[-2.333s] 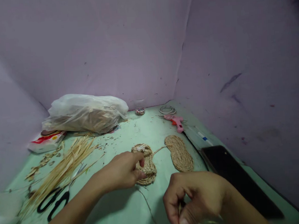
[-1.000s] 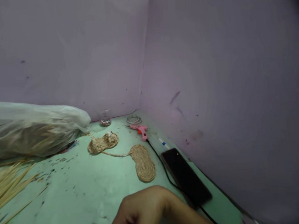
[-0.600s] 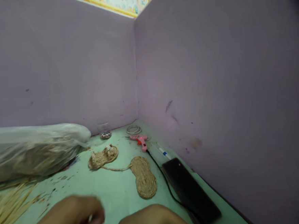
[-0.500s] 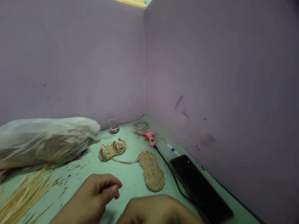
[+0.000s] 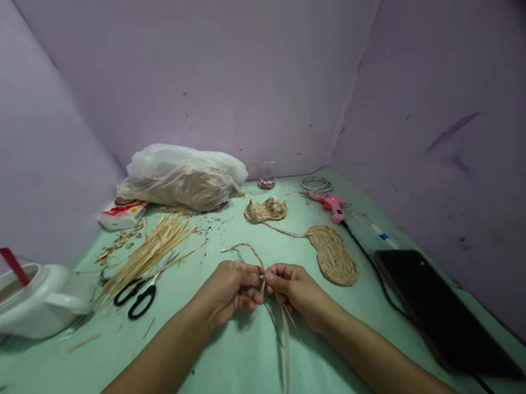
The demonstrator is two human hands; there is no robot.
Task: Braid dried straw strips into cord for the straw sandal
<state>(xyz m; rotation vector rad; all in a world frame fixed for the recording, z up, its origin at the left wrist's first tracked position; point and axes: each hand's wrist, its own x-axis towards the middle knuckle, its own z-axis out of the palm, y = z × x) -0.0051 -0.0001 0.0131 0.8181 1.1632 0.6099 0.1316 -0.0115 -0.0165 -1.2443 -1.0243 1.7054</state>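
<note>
A thin braid of plant fibre (image 5: 250,247) curves up and left from between my two hands, with loose flat strands (image 5: 286,345) hanging below toward me. My left hand (image 5: 234,288) pinches the braid from one side, thumb and fingertips together. Close against it, my right hand (image 5: 296,287) pinches the strands from the other side. Beyond my hands lie a flat coiled sole-shaped piece (image 5: 332,255) and a smaller woven piece (image 5: 266,210) with raised parts. A fibre cord (image 5: 286,230) runs between these two.
At left are black-handled scissors (image 5: 141,298), a pile of dry strips (image 5: 152,247) and a white pot (image 5: 49,302). A stuffed plastic bag (image 5: 184,175) rests by the back wall. To the right lie a pink glue gun (image 5: 331,204), its black cord and a dark tablet (image 5: 446,310).
The view has swung left, bringing the scissors and pot into sight. My hands, apart before with no braid visible, are now together and pinching the braid.
</note>
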